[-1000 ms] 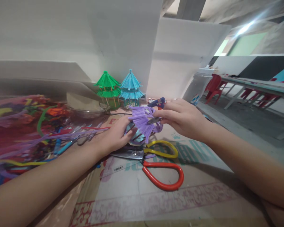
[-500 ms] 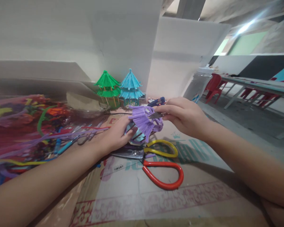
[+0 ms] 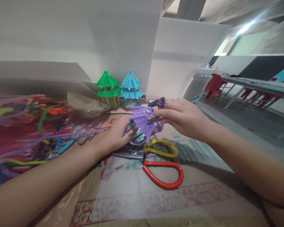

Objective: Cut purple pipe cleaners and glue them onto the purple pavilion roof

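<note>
My left hand (image 3: 120, 132) is closed around the side of a small model pavilion (image 3: 142, 118), which is tilted on its side. Its roof is of purple fuzzy strips, like pipe cleaners, and a pale blue base with dark posts shows below. My right hand (image 3: 184, 118) pinches grey metal tweezers (image 3: 155, 120), whose tips lie against the purple strips. Just in front of the model are large scissors (image 3: 165, 187) with one red and one yellow handle. A dark blue glue gun (image 3: 156, 102) with a small red light lies behind, partly hidden by my right hand.
Green (image 3: 106, 80) and blue (image 3: 130, 83) finished-looking model pavilions stand against the wall. Left of them is a metal bowl (image 3: 90, 112). Colourful pipe cleaners (image 3: 44, 113) crowd the left side. A clear plastic jar (image 3: 198, 83) stands at right. Printed cardboard (image 3: 137, 201) covers the tabletop.
The tweezers in my right hand have moved slightly down and toward the purple strips. My left hand and the model have hardly moved.
</note>
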The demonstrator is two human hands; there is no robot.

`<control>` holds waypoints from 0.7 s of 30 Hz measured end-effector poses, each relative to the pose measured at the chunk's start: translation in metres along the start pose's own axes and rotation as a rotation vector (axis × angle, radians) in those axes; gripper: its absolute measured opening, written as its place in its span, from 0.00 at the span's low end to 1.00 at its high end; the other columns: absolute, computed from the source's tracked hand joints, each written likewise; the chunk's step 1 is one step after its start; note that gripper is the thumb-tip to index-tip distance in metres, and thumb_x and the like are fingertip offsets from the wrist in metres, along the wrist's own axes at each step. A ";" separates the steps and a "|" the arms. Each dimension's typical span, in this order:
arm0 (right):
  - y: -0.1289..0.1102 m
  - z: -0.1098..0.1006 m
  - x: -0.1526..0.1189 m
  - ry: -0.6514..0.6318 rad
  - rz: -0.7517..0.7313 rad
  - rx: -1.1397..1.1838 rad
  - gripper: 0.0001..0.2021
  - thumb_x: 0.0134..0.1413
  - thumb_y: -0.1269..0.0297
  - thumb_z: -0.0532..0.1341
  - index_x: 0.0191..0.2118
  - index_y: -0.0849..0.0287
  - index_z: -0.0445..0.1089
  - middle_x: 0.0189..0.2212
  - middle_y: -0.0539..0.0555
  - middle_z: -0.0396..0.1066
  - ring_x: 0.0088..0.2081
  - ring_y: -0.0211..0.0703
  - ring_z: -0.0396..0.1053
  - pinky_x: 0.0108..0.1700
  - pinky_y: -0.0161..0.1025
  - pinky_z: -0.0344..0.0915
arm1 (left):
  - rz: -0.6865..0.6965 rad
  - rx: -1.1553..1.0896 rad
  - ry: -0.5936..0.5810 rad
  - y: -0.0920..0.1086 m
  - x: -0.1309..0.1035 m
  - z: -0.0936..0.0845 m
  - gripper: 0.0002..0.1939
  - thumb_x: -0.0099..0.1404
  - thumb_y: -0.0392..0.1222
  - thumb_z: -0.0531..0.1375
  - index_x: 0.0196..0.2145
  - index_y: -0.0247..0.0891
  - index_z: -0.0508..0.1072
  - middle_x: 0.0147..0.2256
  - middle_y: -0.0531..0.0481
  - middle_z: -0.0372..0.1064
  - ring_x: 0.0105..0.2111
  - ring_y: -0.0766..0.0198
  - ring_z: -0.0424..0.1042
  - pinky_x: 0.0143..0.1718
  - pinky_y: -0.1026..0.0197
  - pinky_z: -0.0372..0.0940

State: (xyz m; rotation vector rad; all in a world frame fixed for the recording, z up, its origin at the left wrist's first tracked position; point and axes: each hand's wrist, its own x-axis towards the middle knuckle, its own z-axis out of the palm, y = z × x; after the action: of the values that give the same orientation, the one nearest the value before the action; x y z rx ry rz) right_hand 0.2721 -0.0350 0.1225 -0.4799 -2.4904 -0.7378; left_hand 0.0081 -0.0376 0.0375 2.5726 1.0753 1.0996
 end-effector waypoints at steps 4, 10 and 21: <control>-0.001 0.000 0.000 0.001 -0.017 -0.023 0.12 0.70 0.63 0.53 0.47 0.57 0.73 0.34 0.56 0.76 0.38 0.44 0.70 0.38 0.40 0.59 | -0.004 -0.005 0.003 0.000 0.000 0.000 0.32 0.72 0.60 0.44 0.56 0.31 0.68 0.50 0.35 0.71 0.52 0.48 0.69 0.57 0.49 0.64; -0.002 0.000 -0.001 0.009 -0.006 -0.026 0.11 0.69 0.63 0.55 0.48 0.56 0.74 0.34 0.55 0.75 0.37 0.44 0.69 0.39 0.41 0.58 | 0.000 -0.004 0.009 -0.001 0.000 0.001 0.32 0.72 0.60 0.44 0.57 0.32 0.68 0.50 0.36 0.72 0.52 0.47 0.69 0.57 0.48 0.64; -0.001 -0.007 0.006 0.053 0.060 0.104 0.12 0.68 0.69 0.53 0.49 0.59 0.72 0.33 0.56 0.74 0.34 0.44 0.69 0.36 0.40 0.62 | -0.037 -0.013 -0.012 -0.004 0.000 0.003 0.29 0.71 0.61 0.45 0.52 0.34 0.69 0.48 0.36 0.72 0.49 0.47 0.70 0.53 0.48 0.66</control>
State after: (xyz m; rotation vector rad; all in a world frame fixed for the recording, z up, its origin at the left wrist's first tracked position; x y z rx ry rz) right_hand 0.2695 -0.0385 0.1303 -0.4885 -2.4398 -0.5875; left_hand 0.0076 -0.0347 0.0338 2.5350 1.1045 1.0774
